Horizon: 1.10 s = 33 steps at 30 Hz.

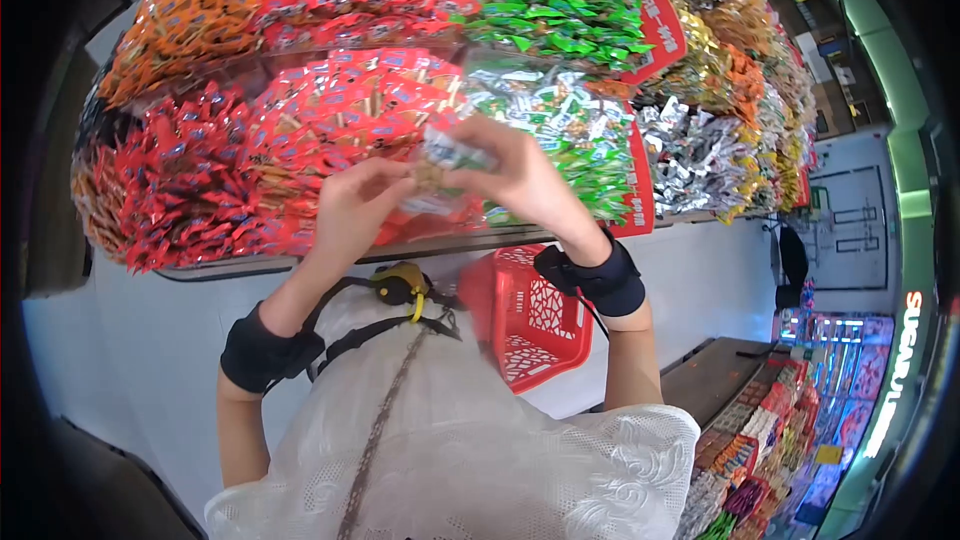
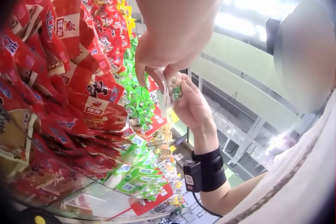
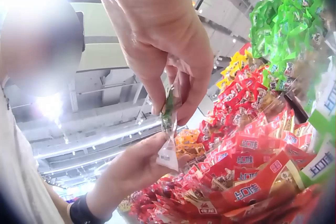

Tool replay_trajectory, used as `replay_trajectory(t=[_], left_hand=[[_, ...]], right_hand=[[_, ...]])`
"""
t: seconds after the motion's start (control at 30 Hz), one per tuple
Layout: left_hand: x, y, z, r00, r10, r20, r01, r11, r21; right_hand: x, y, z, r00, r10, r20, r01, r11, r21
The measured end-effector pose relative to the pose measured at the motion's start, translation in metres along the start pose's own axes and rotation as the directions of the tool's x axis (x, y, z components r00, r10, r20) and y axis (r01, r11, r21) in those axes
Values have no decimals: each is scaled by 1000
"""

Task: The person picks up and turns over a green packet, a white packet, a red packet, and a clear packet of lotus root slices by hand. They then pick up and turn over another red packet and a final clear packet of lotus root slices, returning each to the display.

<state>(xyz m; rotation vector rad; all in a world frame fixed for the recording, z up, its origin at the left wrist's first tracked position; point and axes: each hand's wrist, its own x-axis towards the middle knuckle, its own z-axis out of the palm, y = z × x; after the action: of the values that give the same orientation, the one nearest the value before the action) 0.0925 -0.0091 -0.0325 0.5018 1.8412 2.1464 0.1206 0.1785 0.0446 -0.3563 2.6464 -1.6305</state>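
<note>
Head view: the left hand (image 1: 352, 208) and right hand (image 1: 522, 178) meet just above the front edge of the display bin (image 1: 300, 262), and between them hold one small packet (image 1: 440, 154) clear of the stock. Red packets (image 1: 190, 180) fill the bin's left side, with green packets (image 1: 560, 10) towards its far right. A red basket (image 1: 520, 315) shows just beside the right forearm, in this view alone. Left wrist view: the left hand (image 2: 178, 24) pinches one end of the packet (image 2: 174, 90) with thumb and fingertips, and the right hand (image 2: 195, 109) curls its fingers round the other end. Right wrist view: only here does the packet (image 3: 169, 109) show a green face and a clear sealed end. The right hand (image 3: 168, 50) nips the green part, and the left hand (image 3: 134, 169) nips the clear end.
</note>
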Motion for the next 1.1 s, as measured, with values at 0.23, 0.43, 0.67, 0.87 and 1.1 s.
replay_trajectory(t=[0.23, 0.43, 0.67, 0.87, 1.1], left_hand=[[-2, -2, 2, 998, 54, 30, -61, 958, 281], [-5, 6, -5, 990, 130, 45, -138, 932, 336], [-11, 0, -23, 993, 113, -38, -89, 913, 399], [-10, -3, -19, 996, 84, -35, -63, 910, 409], [-8, -4, -16, 996, 78, -34, -56, 904, 424]], right_hand=[[-11, 11, -4, 997, -7, 76, 19, 988, -154], [-6, 70, -135, 917, -148, -371, 170, 985, 27], [-24, 155, -224, 951, 121, -284, -116, 993, 33], [-18, 183, -212, 954, 210, -213, -213, 977, 7], [-13, 187, -205, 960, 199, -198, -222, 970, -102]])
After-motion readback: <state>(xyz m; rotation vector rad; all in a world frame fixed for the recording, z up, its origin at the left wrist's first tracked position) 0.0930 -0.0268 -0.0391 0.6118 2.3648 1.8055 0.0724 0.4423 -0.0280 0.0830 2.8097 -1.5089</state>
